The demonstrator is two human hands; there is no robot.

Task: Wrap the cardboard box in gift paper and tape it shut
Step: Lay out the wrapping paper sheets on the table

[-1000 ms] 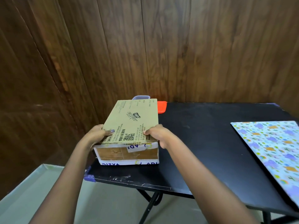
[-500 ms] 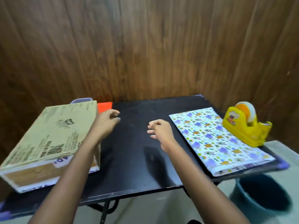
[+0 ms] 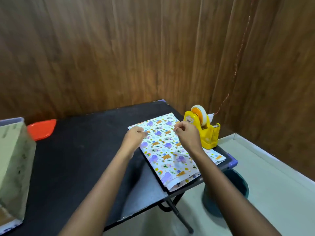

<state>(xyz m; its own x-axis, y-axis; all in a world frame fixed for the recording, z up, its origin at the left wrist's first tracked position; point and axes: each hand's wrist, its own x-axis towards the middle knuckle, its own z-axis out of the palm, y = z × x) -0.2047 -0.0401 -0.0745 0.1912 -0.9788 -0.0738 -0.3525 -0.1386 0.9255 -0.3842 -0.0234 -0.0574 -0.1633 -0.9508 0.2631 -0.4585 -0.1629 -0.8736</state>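
paper-fetching step, it seems — left hand (image 3: 134, 138) and right hand (image 3: 186, 133) hover over the folded gift paper (image 3: 167, 150), fingers loosely curled, empty. cardboard box (image 3: 13, 167) sits well apart, far left. next likely needs an edge pinched, then unfolding.

Print on the cardboard box (image 3: 13, 159) blurred; unreadable.

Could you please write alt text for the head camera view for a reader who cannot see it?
The left hand and right hand reach over patterned gift paper on a black table, beside a yellow tape dispenser. The cardboard box sits at the table's left edge.
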